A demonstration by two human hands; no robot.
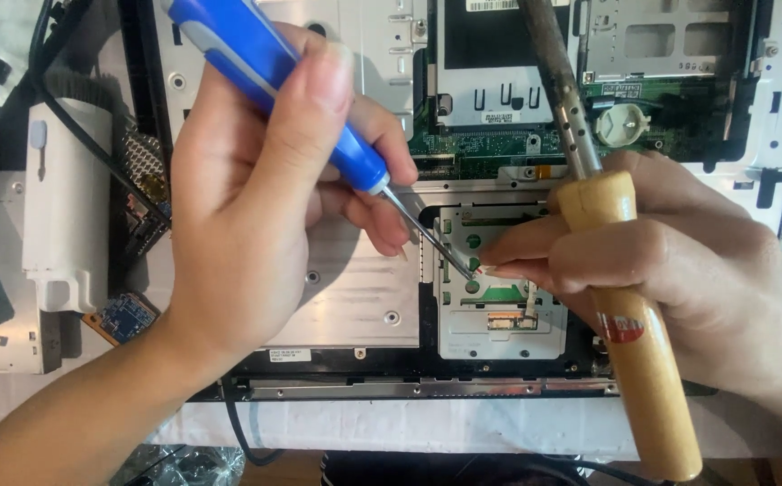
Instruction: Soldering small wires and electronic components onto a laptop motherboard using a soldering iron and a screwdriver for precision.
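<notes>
On opened laptop chassis (355,306): steady blue screwdriver (274,81) clenched in left hand (247,207), right hand (679,270) gripping wooden-handled soldering iron (629,297), fingertips (508,256) pinched at tip.

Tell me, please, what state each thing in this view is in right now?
Left hand: gripping the blue screwdriver, tip down at the touchpad bracket.
Right hand: holding the wooden-handled soldering iron, fingertips on the bracket.
Laptop chassis: opened, circuit board exposed.
Coin cell: seated in its holder.
</notes>
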